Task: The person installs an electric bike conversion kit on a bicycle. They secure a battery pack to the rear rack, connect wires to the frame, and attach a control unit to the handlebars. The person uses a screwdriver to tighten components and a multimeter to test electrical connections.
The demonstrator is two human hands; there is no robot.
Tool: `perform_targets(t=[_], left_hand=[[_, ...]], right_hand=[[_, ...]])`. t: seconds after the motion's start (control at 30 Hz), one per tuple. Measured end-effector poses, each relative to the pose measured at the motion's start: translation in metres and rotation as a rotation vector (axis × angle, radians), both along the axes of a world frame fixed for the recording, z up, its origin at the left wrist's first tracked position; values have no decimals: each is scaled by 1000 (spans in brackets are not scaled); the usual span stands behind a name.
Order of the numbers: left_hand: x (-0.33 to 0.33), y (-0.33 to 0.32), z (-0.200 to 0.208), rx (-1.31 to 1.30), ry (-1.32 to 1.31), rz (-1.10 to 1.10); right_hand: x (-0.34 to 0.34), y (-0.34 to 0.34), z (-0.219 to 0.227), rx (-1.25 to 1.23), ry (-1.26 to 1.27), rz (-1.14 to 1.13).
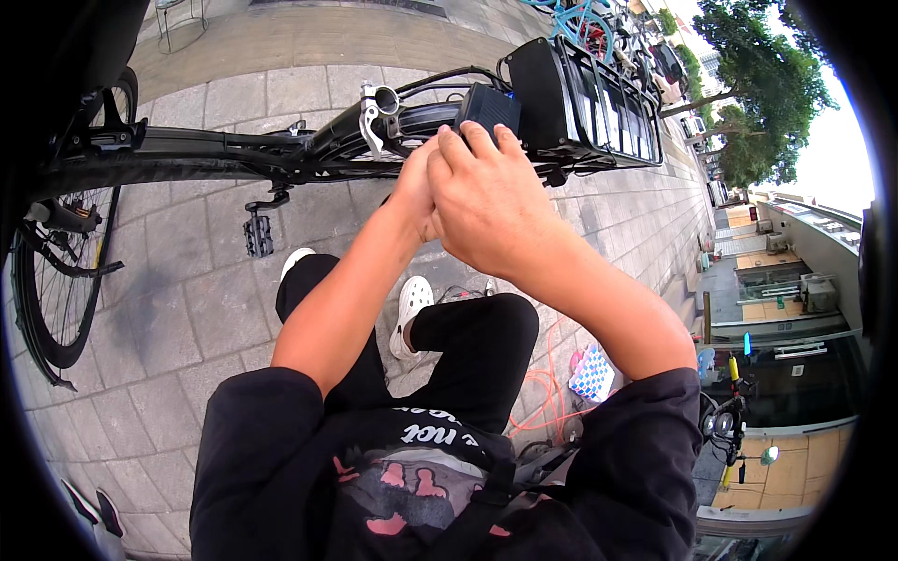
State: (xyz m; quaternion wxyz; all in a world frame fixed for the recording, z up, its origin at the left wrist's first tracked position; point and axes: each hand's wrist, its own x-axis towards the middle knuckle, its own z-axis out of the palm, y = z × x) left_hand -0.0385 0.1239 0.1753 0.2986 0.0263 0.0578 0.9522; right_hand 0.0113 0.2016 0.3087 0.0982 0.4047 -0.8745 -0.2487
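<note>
My two hands meet at the rear of a black bicycle [215, 159], just below a black box-shaped part [489, 107] beside the rear wheel. My right hand [491, 192] is closed, its bent fingers wrapped across my left hand and their tips overlapping the box's lower edge. Most of my left hand [418, 192] lies beneath it, with its fingers hidden. Whatever is between the hands does not show. Left of them sits the silver seat clamp with a white lever [369, 131], its tube open and without a saddle. A larger black case [541, 89] is fixed at the rear rack [613, 103].
A pedal [258, 234] juts from the frame toward me. By my knee, orange cord [547, 393] runs over the paving near a blue-and-white checked item [591, 374]. Another bicycle [725, 421] stands at right. Someone's dark shoes [108, 514] show at lower left.
</note>
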Motion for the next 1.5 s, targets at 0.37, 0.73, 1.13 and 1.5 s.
perform_targets(t=[0.37,0.73,1.13,1.5], left_hand=[[-13,19,-33,124,-12,50],[-16,19,-41,128,-12,30],[-17,10,-42,112,-3,7],[-36,2,-53,31,-1,-2]], right_hand=[[-6,-30,22,361,-131,-49],[-9,-42,30,498,-261,-57],[-14,-50,3,684,-117,-37],[-20,-32,10,407,-41,77]])
